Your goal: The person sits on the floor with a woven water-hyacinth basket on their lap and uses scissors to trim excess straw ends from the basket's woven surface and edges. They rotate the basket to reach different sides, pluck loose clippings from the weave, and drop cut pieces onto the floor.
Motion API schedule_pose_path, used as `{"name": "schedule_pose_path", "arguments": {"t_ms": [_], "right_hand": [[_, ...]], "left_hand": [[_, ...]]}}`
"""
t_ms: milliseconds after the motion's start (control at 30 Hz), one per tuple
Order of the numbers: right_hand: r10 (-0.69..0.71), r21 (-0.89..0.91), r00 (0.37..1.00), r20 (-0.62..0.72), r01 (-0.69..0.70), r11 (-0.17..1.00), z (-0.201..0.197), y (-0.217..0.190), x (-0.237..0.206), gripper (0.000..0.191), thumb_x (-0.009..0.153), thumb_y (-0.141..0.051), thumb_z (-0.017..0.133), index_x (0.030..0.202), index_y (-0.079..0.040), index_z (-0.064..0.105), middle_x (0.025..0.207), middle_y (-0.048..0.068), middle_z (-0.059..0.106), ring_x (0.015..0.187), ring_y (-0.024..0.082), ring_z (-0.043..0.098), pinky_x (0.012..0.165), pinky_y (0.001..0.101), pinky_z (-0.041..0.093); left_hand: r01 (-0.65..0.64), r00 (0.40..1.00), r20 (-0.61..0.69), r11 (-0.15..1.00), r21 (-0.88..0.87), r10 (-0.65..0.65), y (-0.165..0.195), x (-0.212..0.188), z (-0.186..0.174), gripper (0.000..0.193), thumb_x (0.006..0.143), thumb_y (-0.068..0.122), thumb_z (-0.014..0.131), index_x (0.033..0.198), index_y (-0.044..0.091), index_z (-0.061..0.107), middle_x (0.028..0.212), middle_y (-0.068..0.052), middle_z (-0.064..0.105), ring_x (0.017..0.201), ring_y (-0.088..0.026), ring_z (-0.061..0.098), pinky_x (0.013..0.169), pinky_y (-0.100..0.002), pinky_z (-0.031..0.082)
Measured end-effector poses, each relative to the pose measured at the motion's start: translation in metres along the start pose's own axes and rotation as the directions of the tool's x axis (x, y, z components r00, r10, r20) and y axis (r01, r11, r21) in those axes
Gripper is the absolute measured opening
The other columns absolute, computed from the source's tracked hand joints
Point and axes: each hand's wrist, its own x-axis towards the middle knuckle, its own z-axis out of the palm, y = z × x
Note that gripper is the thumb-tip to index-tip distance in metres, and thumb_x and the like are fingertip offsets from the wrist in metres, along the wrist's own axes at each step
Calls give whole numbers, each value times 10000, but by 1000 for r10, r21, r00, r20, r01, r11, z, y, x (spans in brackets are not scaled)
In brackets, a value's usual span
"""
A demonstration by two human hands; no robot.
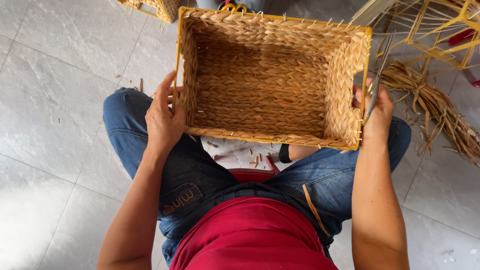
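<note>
A rectangular woven straw basket (260, 80) on a yellow wire frame rests on my knees, open side up. My left hand (164, 117) grips its left wall, fingers along the outside and thumb at the rim. My right hand (376, 112) presses against the basket's right wall and also holds a thin grey metal tool (378, 77) that points up and away from me. Short cut fibre ends stick out along the rim.
A bundle of dried straw (435, 105) lies on the grey tiled floor to the right. Bare yellow wire frames (435, 30) stand at the top right, another woven basket corner (155, 7) at the top left. Straw trimmings (255, 161) litter the floor between my legs.
</note>
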Motion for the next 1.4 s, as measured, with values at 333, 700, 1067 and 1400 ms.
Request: {"name": "schedule_pose_path", "arguments": {"t_ms": [333, 700, 1067, 1400], "right_hand": [[-160, -83, 985, 65, 165, 983, 0, 6, 12, 233, 1095, -19, 709, 1323, -59, 679, 1108, 72, 708, 856, 89, 645, 754, 220, 497], [-119, 269, 987, -104, 143, 952, 30, -15, -25, 371, 1024, 17, 650, 1381, -39, 570, 1196, 158, 770, 948, 170, 738, 770, 251, 586], [-536, -466, 817, 213, 567, 679, 84, -85, -74, 421, 1056, -66, 774, 1429, -104, 581, 1176, 41, 617, 840, 105, 548, 743, 246, 487], [-130, -712, 704, 698, 702, -17, 189, -34, 5, 732, 761, -351, 889, 1417, -173, 617, 1138, 154, 687, 957, 353, 702, 710, 485, 561]], "left_hand": [[50, 990, -134, 992, 118, -34, -10, 2, -2, 363, 1043, 86, 622, 1403, 40, 618, 921, -158, 717, 802, -284, 724, 731, -389, 563], [-22, 965, -255, 984, 176, 67, -6, -8, 9, 344, 1059, 36, 600, 1399, 27, 548, 1019, -155, 703, 914, -320, 694, 812, -424, 551], [10, 1000, -21, 989, 148, -7, 35, 18, -28, 422, 1024, 63, 629, 1432, 81, 522, 1122, -159, 636, 913, -296, 712, 784, -416, 566], [-344, 938, 58, 896, 281, 342, 40, 119, 29, 244, 1026, 42, 629, 1253, 109, 689, 1069, -132, 711, 927, -335, 721, 802, -429, 595]]}}
